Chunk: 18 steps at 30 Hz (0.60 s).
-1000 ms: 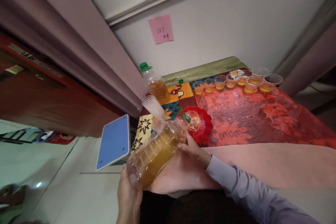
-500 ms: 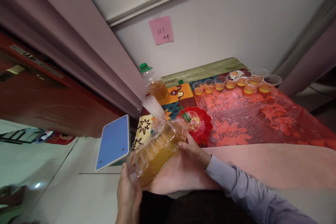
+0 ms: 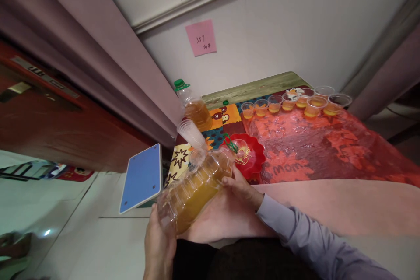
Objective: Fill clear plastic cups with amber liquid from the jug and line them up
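Observation:
A large clear plastic bottle (image 3: pixel 197 197), partly filled with yellow liquid, is tilted with its neck toward the upper right. My left hand (image 3: pixel 159 232) grips its base, and my right hand (image 3: pixel 242 187) holds it near the neck. Just beyond the neck, a clear plastic cup (image 3: pixel 242 148) sits in a red scalloped plate (image 3: pixel 252 155); the bottle's mouth is partly hidden there. The bottle's green handle (image 3: pixel 230 143) sticks up over the plate. Behind the bottle lies a stack of clear plastic cups (image 3: pixel 192 134).
Several cups (image 3: pixel 288 100) with yellow liquid line the table's far right. A second bottle (image 3: pixel 197 113) with a green cap stands at the back left, near a loose green cap (image 3: pixel 225 102). A blue-topped stool (image 3: pixel 141 178) stands left of the table. A pink note (image 3: pixel 201 38) hangs on the wall.
Almost nothing differs. The bottle's base and my left hand have shifted very slightly left, while the bottle stays tilted in both hands.

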Tool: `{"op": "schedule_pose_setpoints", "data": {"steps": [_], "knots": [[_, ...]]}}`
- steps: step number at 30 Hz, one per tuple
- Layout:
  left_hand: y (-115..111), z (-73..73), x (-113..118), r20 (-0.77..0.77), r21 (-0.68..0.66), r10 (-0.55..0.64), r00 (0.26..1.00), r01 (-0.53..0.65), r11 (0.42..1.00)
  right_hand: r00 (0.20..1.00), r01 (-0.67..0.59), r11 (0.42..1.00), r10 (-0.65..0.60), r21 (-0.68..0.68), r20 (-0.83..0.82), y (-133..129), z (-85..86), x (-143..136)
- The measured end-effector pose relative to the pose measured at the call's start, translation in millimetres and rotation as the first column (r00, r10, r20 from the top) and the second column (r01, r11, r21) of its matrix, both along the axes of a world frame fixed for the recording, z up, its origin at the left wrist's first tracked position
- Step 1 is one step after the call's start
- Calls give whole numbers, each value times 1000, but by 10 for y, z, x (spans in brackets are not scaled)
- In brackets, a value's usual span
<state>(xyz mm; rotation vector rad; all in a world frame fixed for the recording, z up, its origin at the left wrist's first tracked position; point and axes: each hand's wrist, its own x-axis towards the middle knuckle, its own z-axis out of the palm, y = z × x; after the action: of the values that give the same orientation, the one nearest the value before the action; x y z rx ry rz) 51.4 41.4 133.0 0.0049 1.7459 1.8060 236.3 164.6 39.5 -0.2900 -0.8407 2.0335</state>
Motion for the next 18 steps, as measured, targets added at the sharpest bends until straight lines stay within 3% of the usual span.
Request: {"op": "schedule_pose_setpoints", "data": {"steps": [18], "knots": [[33,80,55,3,-27,-3,1000,3,1000,1000,24,997,-23,-68,15,-14,-4,0]]}}
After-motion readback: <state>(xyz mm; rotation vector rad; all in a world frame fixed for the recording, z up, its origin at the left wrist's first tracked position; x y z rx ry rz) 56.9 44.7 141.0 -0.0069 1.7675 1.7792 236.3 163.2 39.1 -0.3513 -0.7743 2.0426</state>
